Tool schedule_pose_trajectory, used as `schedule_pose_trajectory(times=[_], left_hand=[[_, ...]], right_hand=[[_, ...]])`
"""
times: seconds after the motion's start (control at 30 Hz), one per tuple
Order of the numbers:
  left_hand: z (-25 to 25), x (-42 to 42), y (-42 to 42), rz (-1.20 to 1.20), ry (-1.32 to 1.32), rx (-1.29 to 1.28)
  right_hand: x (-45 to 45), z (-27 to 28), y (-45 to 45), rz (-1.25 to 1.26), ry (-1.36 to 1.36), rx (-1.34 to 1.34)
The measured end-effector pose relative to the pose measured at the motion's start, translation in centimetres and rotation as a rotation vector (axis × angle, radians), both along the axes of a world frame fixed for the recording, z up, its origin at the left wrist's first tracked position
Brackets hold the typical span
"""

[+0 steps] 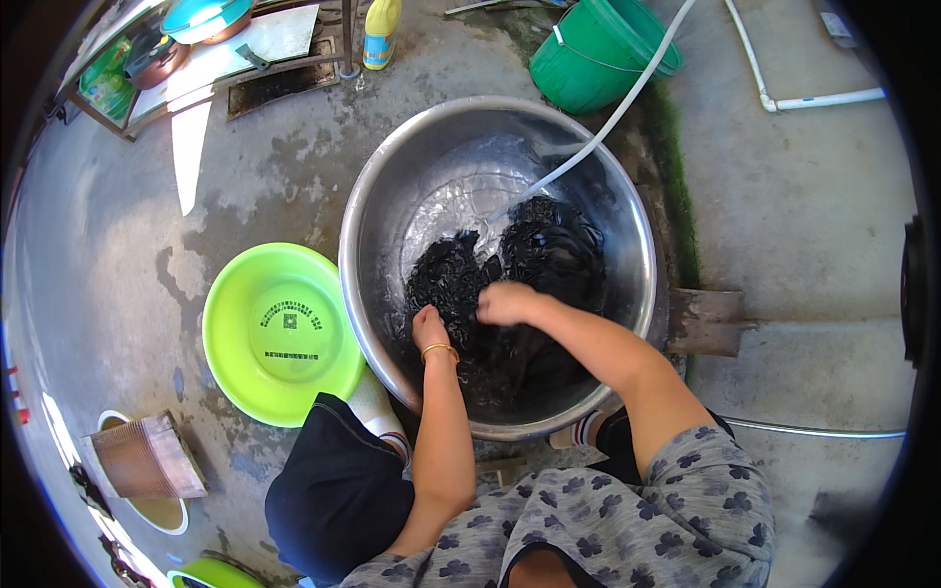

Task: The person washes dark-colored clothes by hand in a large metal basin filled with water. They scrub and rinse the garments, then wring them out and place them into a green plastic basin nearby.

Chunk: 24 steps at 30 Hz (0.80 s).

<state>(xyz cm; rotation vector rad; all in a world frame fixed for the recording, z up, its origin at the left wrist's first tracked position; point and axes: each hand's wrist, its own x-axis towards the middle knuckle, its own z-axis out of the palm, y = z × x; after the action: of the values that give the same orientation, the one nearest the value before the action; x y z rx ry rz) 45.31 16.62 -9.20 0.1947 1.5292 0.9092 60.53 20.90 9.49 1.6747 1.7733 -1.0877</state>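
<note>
A large round metal basin point(356, 242) stands before me with shallow water and dark wet cloth point(555, 250) in it. My left hand point(430, 328), a gold-coloured bangle at its wrist, is closed on the near-left bunch of this cloth. Just to its right my right hand point(509, 303) is curled onto the same cloth, slightly blurred. Folds hide the fingertips of both hands. A pale hose point(599, 136) hangs over the basin's far-right rim, its lower end near the middle of the basin by the cloth.
Left of the basin, against it, sits a lime-green plastic basin point(235, 331) bearing writing. A green bucket point(581, 66) leans beyond the rim, near a yellow bottle point(379, 37). A washboard point(143, 456) lies across a tub at lower left. A low rack point(265, 37) stands at upper left.
</note>
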Motion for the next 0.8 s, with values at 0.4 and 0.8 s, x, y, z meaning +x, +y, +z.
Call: schedule_pose_trajectory(times=[0.4,0.8], left_hand=[[4.3,1.3,-0.9,-0.365,0.108,0.069],[5.0,2.8,-3.5,-1.134,0.509,-0.064]], right_hand=[[0.2,16.1,1.4,-1.417,1.693,0.763],[1.4,-2.8,-4.5,-0.523,-0.053,0.332]])
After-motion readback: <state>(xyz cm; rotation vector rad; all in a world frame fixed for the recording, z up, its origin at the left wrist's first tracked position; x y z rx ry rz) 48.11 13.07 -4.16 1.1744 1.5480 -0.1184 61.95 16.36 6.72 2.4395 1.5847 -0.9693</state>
